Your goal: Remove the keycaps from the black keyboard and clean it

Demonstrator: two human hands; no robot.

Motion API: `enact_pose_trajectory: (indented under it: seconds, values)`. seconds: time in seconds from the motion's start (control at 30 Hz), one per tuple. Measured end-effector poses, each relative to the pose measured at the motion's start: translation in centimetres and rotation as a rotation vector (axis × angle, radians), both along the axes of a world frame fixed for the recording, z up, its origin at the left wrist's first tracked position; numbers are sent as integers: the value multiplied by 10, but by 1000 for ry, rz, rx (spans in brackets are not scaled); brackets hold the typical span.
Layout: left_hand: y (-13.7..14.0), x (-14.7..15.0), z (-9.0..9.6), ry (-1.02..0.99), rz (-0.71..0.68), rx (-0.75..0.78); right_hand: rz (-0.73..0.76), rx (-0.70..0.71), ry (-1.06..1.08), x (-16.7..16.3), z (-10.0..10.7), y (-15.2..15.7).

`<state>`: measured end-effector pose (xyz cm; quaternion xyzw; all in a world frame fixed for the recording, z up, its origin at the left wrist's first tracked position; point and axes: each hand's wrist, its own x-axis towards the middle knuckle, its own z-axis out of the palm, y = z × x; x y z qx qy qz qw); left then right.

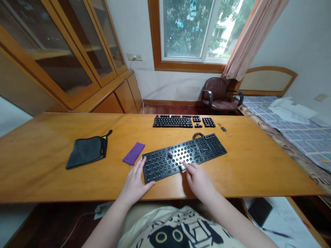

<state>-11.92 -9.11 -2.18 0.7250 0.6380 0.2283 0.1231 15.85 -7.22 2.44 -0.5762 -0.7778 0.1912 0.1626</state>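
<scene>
The black keyboard (pixel 191 151), its switches uncapped, lies aslant on the desk (pixel 85 186) under the two hands, which are apart: the left hand (pixel 134 183) spreads thumb and fingers against its left end, while the right hand (pixel 199 179) curls with a finger pointing at its middle, too blurred to tell whether it grips anything. Just beyond the left hand lies a folded purple cloth (pixel 133 154), with a dark pouch (pixel 86 151) farther left. Beyond both hands sit rows of black keycaps (pixel 172 122), a small wire-ended tool (pixel 223 129) to their right.
</scene>
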Motion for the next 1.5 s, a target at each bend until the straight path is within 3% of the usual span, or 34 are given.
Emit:
enact_pose_trajectory:
  seconds: [0.07,0.13,0.23,0.37,0.57,0.63,0.73,0.8,0.93,0.97,1.1,1.23,1.27,1.37,1.4,1.5]
  values:
    - [0,1,1,1,1,-4,-181,21,-102,11,0,12]
    - [0,1,1,6,3,-14,-232,1,-175,16,1,20]
    - [0,1,1,12,13,-32,-122,-25,-164,3,2,18]
    - [1,2,2,-2,18,-26,182,-53,-48,-25,7,4]
    - [-1,3,3,-47,7,-17,-47,-27,-126,-31,8,9]
    - [-2,1,2,-107,-10,-18,55,-72,-117,-36,5,7]
    - [-2,-4,-2,-278,-54,-33,328,-111,-1,-48,1,-2]
    - [-1,-8,-5,-397,-80,-49,386,-91,72,-52,-1,-4]
    - [0,-10,-7,-492,-94,-63,136,-58,31,-53,1,1]
    - [0,-10,-7,-497,-96,-64,136,-69,31,-53,2,2]
    - [-1,-10,-6,-513,-93,-64,376,-86,178,-58,4,1]
    - [0,-11,-8,-540,-99,-72,155,-61,73,-62,3,-1]
    - [0,-12,-9,-549,-105,-76,167,-67,67,-63,3,-2]
    - [1,-13,-14,-605,-99,-82,414,-73,161,-69,4,-4]
    - [1,-14,-15,-630,-92,-79,435,-59,173,-70,5,-4]
    - [2,-13,-18,-701,-69,-66,214,-19,66,-69,8,-2]
